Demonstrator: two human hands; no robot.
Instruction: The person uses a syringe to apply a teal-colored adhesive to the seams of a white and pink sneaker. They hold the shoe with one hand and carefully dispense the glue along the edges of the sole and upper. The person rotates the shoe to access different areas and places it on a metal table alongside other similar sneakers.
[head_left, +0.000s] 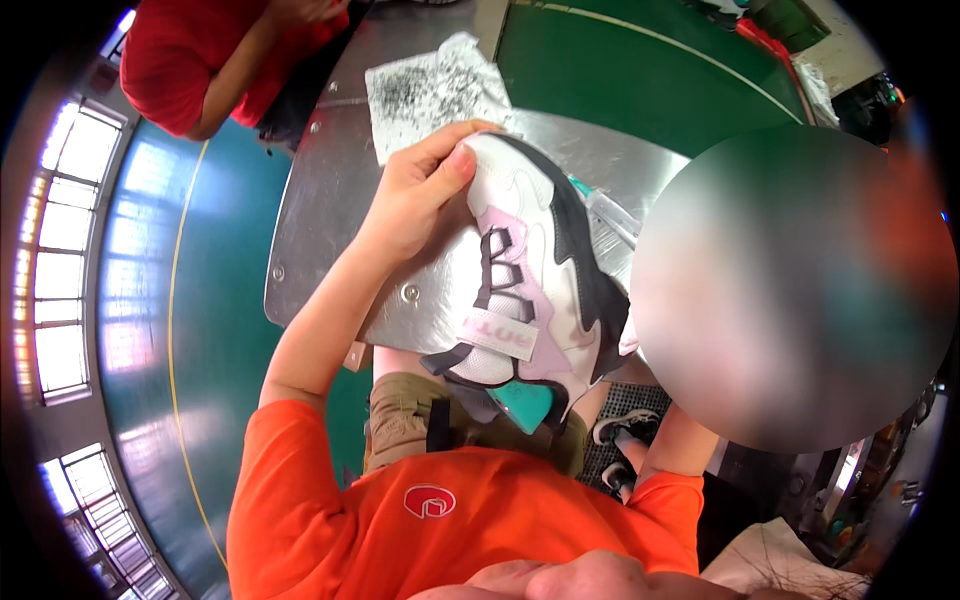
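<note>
A sneaker [545,290] in white, pale pink and black is held tilted over the metal worktop, its toe pointing away from me. My left hand [415,190] grips it at the toe, thumb on the upper and fingers around the far edge. Inside the collar sits a teal shoe last [525,403]. Black loops run up the lacing area to a pale tongue tab [497,333]. My right forearm [680,440] rises toward the heel side, where a large blurred disc hides nearly all of my right hand, so its fingers cannot be read.
The metal worktop [330,235] has bolts along its edge. On it lie a white cloth or paper with black specks [435,90] and a slim clear tool with a teal end [610,215]. A person in a red shirt [190,65] stands at the far left, beside the green floor [235,210].
</note>
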